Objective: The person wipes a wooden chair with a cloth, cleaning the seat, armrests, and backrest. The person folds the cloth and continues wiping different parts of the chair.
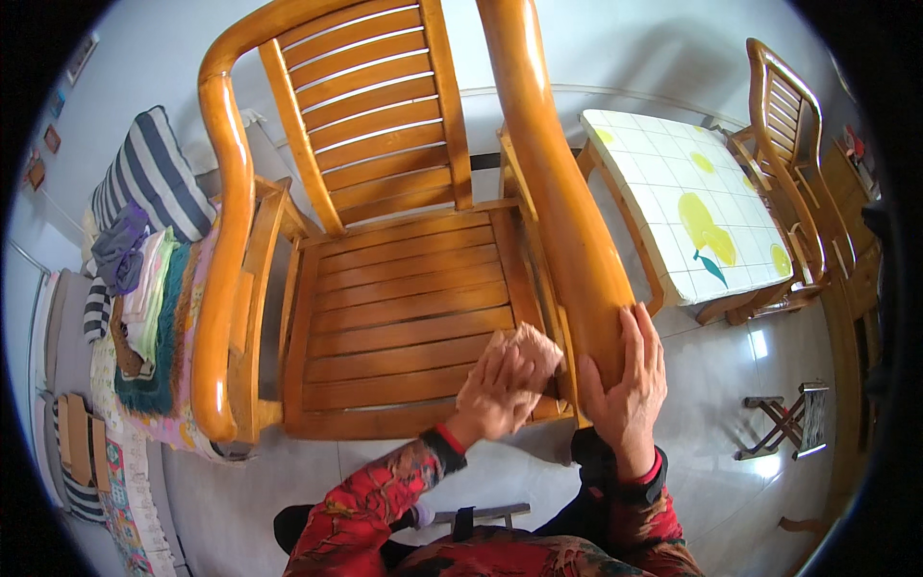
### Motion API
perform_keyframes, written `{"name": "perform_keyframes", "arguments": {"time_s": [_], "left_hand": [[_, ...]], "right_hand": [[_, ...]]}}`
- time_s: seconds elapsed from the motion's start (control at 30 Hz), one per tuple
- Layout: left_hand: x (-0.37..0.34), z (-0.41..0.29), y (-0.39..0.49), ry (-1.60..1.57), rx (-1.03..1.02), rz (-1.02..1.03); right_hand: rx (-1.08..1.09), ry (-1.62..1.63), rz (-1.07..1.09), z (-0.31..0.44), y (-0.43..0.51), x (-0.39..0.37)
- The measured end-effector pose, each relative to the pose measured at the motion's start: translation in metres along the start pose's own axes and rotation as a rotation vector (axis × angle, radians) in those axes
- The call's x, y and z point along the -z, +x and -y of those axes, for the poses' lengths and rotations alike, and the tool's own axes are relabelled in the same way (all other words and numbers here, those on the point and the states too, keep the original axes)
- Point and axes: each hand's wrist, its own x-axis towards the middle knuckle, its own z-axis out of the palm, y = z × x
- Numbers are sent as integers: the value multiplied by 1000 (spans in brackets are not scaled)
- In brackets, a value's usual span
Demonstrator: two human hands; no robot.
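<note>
A varnished wooden armchair [404,288] with a slatted seat and a slatted back [375,108] stands in front of me. My left hand [497,389] presses a crumpled pinkish-brown cloth [530,350] at the front right corner of the seat. Its fingers lie over the cloth and look slightly blurred. On the front end of the chair's right armrest [577,238] rests my right hand [631,382], thumb and fingers spread around the wood and holding no loose thing. The left armrest [223,288] curves forward on the other side.
To the right stands a small table [642,195] under a lemon-print cover, with another wooden chair [786,144] beyond. A folding stool [782,422] sits on the tiled floor [692,490]. On the left are folded cloths [144,303], a striped cushion [151,173] and a cardboard box [79,440].
</note>
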Motion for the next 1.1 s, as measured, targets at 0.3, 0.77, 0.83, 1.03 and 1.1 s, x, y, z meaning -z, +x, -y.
{"name": "perform_keyframes", "arguments": {"time_s": [0.3,0.77,0.83,1.03,1.1], "left_hand": [[17,20,-78,97,330,7],[71,108,-175,577,865,-9],[61,74,-125,390,756,16],[-9,-30,-15,216,405,-201],[-23,-42,-7,144,376,-86]], "right_hand": [[3,6,-61,0,-4,-3],[19,11,-91,-6,-6,-7],[31,12,-94,-6,-6,-7],[40,7,-97,-8,-7,-10],[31,24,-84,-9,-7,-10]]}}
